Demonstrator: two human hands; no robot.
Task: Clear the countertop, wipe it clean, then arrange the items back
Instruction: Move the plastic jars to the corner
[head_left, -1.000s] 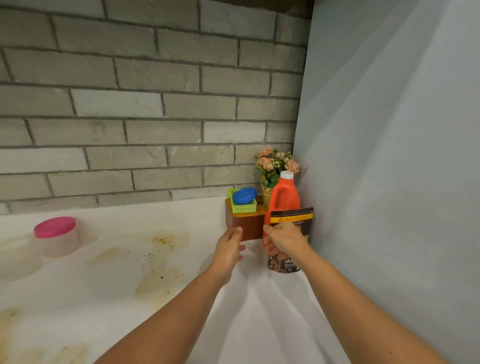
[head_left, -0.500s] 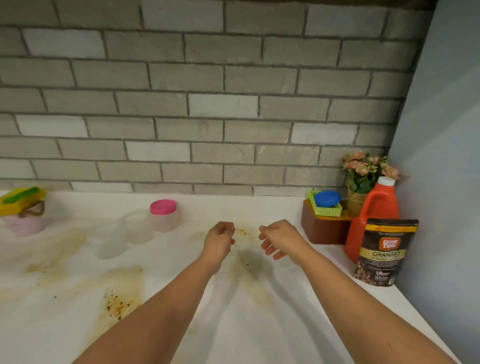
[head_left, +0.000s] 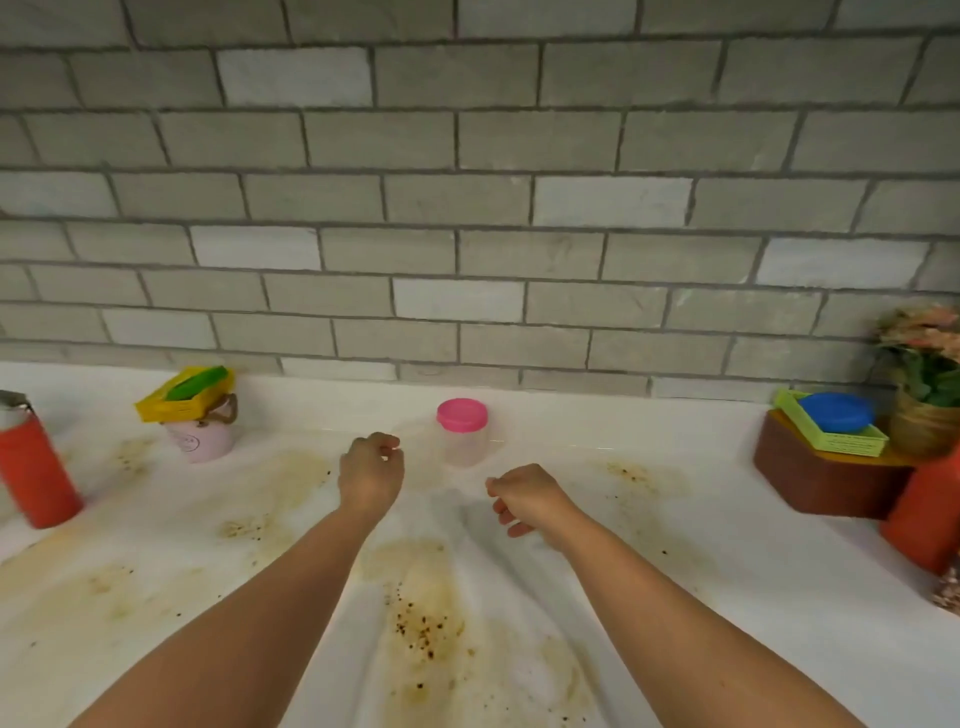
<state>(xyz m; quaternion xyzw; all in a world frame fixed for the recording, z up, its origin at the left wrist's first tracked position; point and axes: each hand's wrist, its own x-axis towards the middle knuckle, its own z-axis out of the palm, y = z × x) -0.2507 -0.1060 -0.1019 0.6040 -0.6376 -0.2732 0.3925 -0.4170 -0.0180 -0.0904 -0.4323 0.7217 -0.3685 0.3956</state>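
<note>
The white countertop (head_left: 727, 582) carries brown stains and dark specks. A clear jar with a pink lid (head_left: 462, 430) stands near the back wall. My left hand (head_left: 371, 472) hovers just left of it, fingers loosely curled, holding nothing. My right hand (head_left: 524, 499) hangs a little in front and right of the jar, also loosely curled and empty. A pink mug (head_left: 201, 439) at the back left carries a yellow tray with a green item (head_left: 183, 399) on top.
A red flask (head_left: 31, 467) stands at the left edge. At the right: a brown wooden box (head_left: 821, 480) with a green basket and blue lid (head_left: 834, 415), a flower pot (head_left: 922, 379), an orange bottle (head_left: 930, 514) and a pouch corner (head_left: 948, 592).
My view swung left from the right corner. My right hand let go of the granules pouch, and both hands moved left, now near the pink-lidded jar.
</note>
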